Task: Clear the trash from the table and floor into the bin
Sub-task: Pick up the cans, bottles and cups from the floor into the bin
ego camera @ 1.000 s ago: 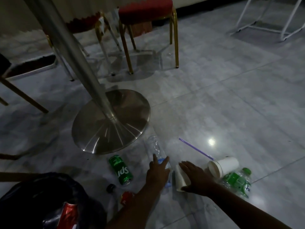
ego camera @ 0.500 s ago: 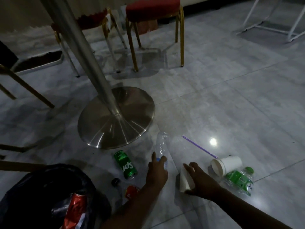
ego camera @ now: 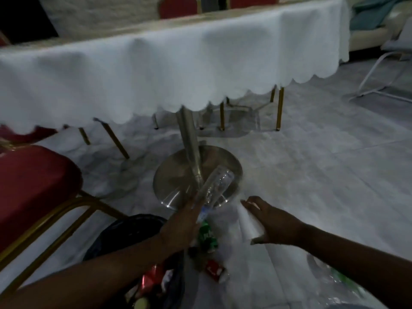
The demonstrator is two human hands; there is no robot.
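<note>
My left hand [ego camera: 182, 226] grips a clear plastic bottle [ego camera: 217, 186] near its cap end, lifted off the floor and pointing up and to the right. My right hand [ego camera: 270, 221] holds a white paper cup [ego camera: 248, 221], also raised. Below the hands a green Sprite can [ego camera: 207, 236] lies on the floor, with a red can [ego camera: 214, 268] and a dark bottle cap nearby. A black bin bag [ego camera: 124, 237] stands open under my left forearm, with red cans inside. A crushed green-labelled bottle [ego camera: 341, 284] lies blurred at the bottom right.
The table's steel pedestal base [ego camera: 178, 181] stands just behind the hands, under a white scalloped tablecloth [ego camera: 156, 74]. A red chair with gold legs [ego camera: 29, 186] is close on the left. More gold chair legs [ego camera: 279, 108] stand behind the table. White frame [ego camera: 374, 74] far right.
Both hands have lifted off the floor, the left with the clear bottle and the right with the paper cup. My head has risen, bringing the tablecloth and red chair into view.
</note>
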